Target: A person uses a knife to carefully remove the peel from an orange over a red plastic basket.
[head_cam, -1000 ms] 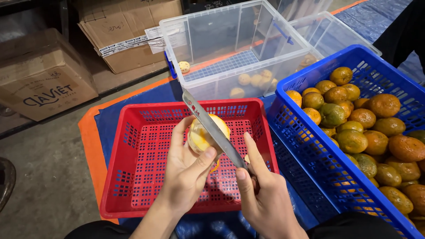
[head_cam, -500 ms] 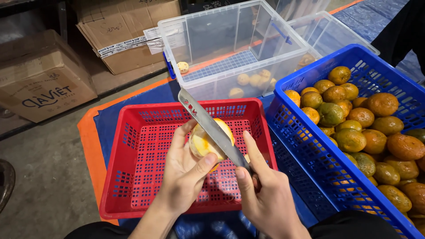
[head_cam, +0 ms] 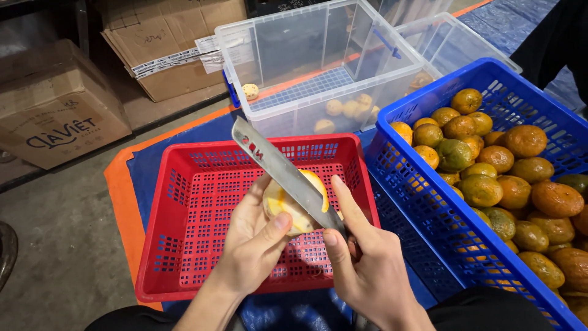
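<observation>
dim surroundings, bright overhead light, soft shadows, sharp focus

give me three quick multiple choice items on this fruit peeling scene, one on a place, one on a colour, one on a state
1. Where do the unpeeled oranges lie?
A. in the blue basket
B. in the red basket
C. on the cardboard box

2. What colour is the basket under the hands?
A. green
B. red
C. white

3. In what state is the fruit in the left hand?
A. whole, all its peel on
B. partly peeled, pale flesh showing
C. cut into slices

Answers:
1. A, the pile of orange and greenish fruit fills the blue basket beside the right hand.
2. B, the red basket lies under both hands.
3. B, pale flesh shows on most of the fruit, with a strip of orange peel left by the knife blade.
</observation>
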